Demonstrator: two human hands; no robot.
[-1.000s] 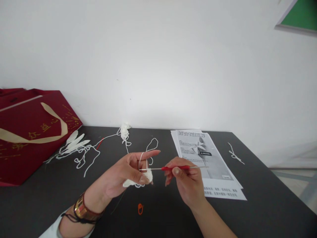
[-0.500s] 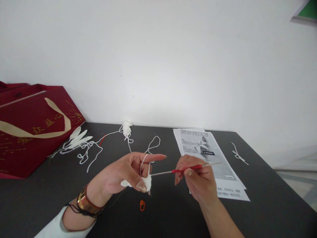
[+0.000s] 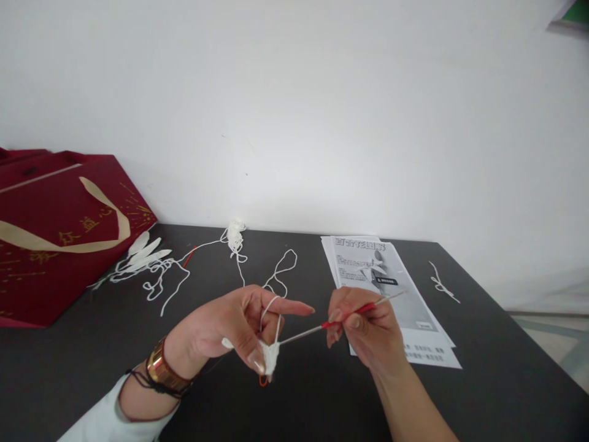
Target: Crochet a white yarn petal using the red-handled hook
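Between thumb and fingers, my left hand [image 3: 243, 322] pinches a small white crocheted piece [image 3: 270, 357]. White yarn [image 3: 277, 328] loops over its outstretched index finger and runs down to the piece. My right hand [image 3: 365, 322] grips a crochet hook [image 3: 347, 315] by its red handle. The hook's metal shaft slants down to the left, its tip at the edge of the crocheted piece, where stitches hide it. Under the left fingertips an orange stitch marker [image 3: 263, 381] shows in part on the table.
A dark red gift bag [image 3: 69, 209] stands at the left. Beside it lie white crocheted petals [image 3: 147, 253], loose yarn and a thin red stick [image 3: 189, 256]. A yarn bundle [image 3: 236, 234] sits near the wall. Printed sheets [image 3: 432, 353] and a knotted yarn scrap [image 3: 442, 285] lie on the right.
My left hand has tilted, bringing the crocheted piece lower and over most of the orange stitch marker. The crochet hook now slants more steeply. The camera view has shifted slightly.
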